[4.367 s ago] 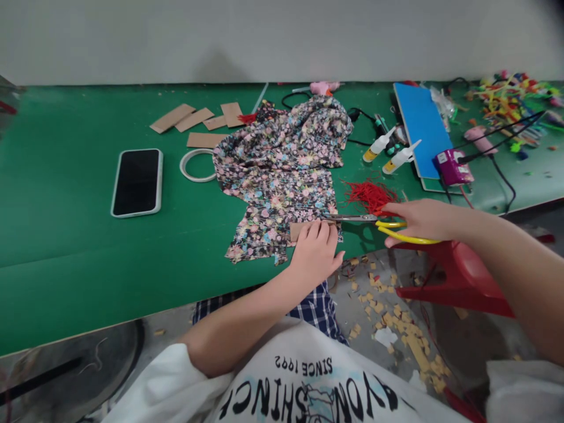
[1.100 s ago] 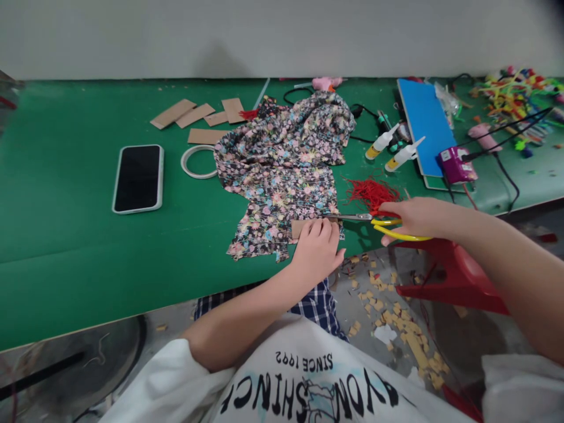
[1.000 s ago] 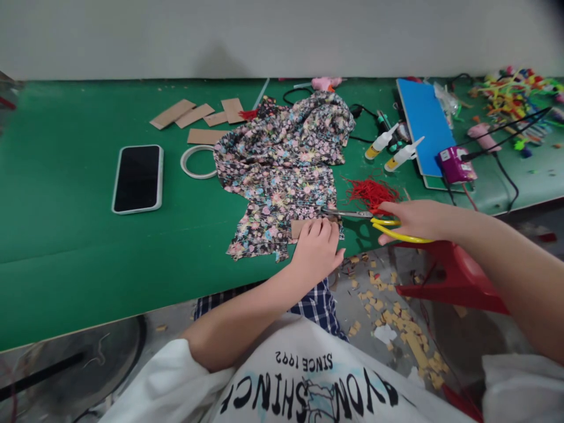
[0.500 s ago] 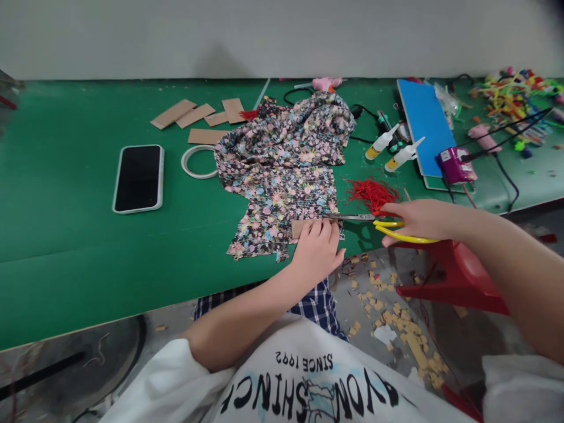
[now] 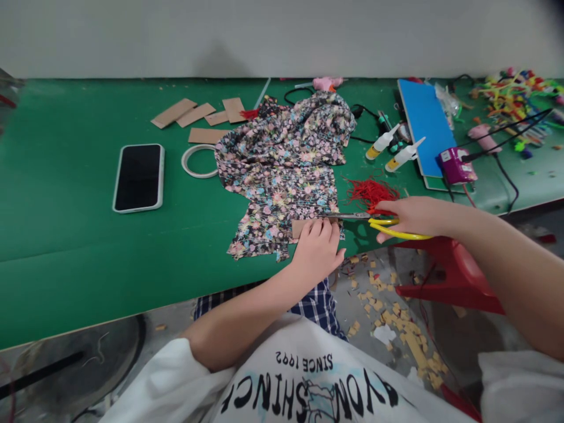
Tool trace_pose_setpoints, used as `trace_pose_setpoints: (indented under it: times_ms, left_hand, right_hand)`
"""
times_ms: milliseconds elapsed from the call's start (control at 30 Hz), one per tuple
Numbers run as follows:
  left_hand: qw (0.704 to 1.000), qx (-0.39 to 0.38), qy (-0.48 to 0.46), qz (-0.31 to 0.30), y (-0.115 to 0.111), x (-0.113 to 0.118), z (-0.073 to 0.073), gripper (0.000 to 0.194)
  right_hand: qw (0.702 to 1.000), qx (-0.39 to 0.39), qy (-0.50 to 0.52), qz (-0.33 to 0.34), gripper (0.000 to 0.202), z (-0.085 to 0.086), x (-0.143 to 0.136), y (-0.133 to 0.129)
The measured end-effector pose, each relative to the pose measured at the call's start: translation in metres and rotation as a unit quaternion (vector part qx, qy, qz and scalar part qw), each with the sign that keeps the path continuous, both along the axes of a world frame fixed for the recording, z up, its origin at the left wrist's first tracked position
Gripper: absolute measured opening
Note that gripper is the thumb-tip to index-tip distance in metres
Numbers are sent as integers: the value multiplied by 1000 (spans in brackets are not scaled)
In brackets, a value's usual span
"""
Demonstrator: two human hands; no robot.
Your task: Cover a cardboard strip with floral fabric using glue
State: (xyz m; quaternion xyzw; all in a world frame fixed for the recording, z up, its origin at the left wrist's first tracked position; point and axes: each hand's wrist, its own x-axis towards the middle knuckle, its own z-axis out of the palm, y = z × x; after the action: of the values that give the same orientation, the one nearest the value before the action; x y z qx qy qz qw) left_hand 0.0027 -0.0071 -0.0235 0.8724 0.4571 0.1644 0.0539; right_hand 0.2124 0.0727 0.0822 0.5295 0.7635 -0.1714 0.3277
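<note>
A floral fabric [image 5: 282, 176] lies partly bunched on the green table. On its near right corner rests a small cardboard piece [image 5: 300, 228]. My left hand [image 5: 318, 247] presses that piece down onto the cloth, fingers stretched out and lying flat, covering much of it. In my right hand [image 5: 414, 216] is a pair of scissors [image 5: 359, 216] with yellow and red handles. The blades reach in from the fabric's right edge, along the cardboard's far side. A tangle of red threads [image 5: 372, 191] lies just beyond the scissors.
Left of the fabric are a tape roll [image 5: 187, 161] and a phone [image 5: 139, 178]. Cardboard strips [image 5: 174, 113] lie behind. To the right stand glue bottles [image 5: 403, 157], a blue board [image 5: 423, 126] and a purple box [image 5: 457, 165] with cables. A red stool [image 5: 458, 276] is below.
My right hand and the scissors have moved slightly left, the blades reaching further over the fabric. My left hand stays in place on the cardboard.
</note>
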Motion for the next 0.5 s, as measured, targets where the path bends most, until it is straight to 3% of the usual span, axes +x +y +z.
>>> trace_pose_setpoints:
  times_ms: [267, 500]
  left_hand:
    - [1000, 0, 5, 1, 0, -1, 0, 50]
    - [1000, -7, 1, -1, 0, 0, 0, 50]
  right_hand:
    - [1000, 6, 15, -15, 87, 1, -2, 0]
    - [1000, 17, 9, 10, 83, -4, -3, 1]
